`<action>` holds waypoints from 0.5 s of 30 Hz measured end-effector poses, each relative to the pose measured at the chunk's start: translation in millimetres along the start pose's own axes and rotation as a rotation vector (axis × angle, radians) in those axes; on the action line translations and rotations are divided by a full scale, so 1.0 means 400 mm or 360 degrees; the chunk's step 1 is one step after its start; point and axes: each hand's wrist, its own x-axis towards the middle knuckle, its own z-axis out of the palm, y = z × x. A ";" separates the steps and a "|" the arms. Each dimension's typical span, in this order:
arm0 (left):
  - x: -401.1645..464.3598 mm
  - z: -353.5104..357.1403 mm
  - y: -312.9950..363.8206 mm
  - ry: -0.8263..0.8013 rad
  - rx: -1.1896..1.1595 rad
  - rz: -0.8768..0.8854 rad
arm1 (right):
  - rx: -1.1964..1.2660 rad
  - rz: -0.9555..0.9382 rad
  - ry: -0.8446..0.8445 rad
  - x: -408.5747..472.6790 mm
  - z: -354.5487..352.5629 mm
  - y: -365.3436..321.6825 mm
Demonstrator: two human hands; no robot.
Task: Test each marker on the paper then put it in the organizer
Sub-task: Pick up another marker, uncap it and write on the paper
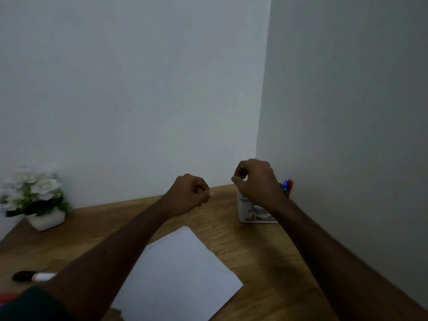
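My left hand [190, 193] hovers above the wooden desk [254, 249] with its fingers curled into a loose fist; nothing shows inside it. My right hand [257, 181] hangs curled just over the white organizer [247, 210] in the back right corner, thumb and forefinger close together, with no marker visible between them. Red, blue and green marker caps [287, 184] stick up from the organizer behind my right wrist. A white sheet of paper [183, 269] lies in front of me. A black-capped white marker [34, 276] lies at the left, partly hidden by my left forearm.
A white pot of white flowers [34, 200] stands at the back left. Something red [7, 297] shows at the lower left edge. Walls close the desk at the back and on the right.
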 end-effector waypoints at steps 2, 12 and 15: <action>-0.060 -0.047 -0.030 0.0039 0.0040 -0.0075 | 0.0114 -0.0075 -0.0086 -0.019 0.067 -0.076; -0.474 -0.345 -0.213 0.0375 0.0335 -0.0458 | 0.0556 -0.0605 -0.0701 -0.156 0.366 -0.489; -0.583 -0.401 -0.255 0.0413 0.0412 -0.0612 | 0.0551 -0.0697 -0.0860 -0.193 0.430 -0.578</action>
